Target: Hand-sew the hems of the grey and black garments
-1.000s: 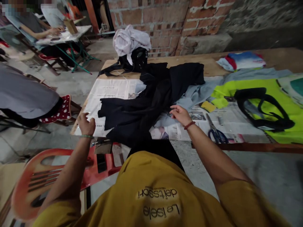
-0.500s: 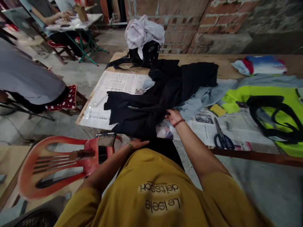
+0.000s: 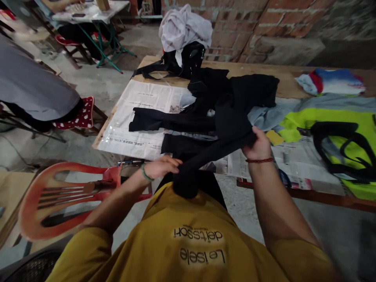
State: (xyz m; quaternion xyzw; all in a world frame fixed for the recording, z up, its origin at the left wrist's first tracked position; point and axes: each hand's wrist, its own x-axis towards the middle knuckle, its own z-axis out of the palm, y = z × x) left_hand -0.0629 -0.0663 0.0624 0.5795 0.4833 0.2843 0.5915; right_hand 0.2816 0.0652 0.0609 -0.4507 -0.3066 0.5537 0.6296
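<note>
A black cloth garment (image 3: 232,121) lies spread over the newspaper-covered table (image 3: 123,133), with one edge lifted between my hands. My left hand (image 3: 163,166), a green bracelet at its wrist, grips that edge near my waist; a flap of the cloth hangs below the fingers. My right hand (image 3: 260,145), wearing a reddish-brown bead bracelet, is closed on the garment's right side, above the table's front. The cloth between the two hands is pulled into a slanting band. What kind of garment it is I cannot tell.
Behind it stand a shiny black bag (image 3: 188,60) and a bundled white cloth (image 3: 186,29). Rightward lie grey and neon-yellow fabric (image 3: 331,113), black strips (image 3: 335,131) and partly hidden scissors (image 3: 284,178). A red plastic chair (image 3: 70,196) stands left; a seated person (image 3: 35,82) is beyond.
My left hand has risen from the table edge and taken hold of the black cloth. My right hand has moved right and up, drawing its edge with it.
</note>
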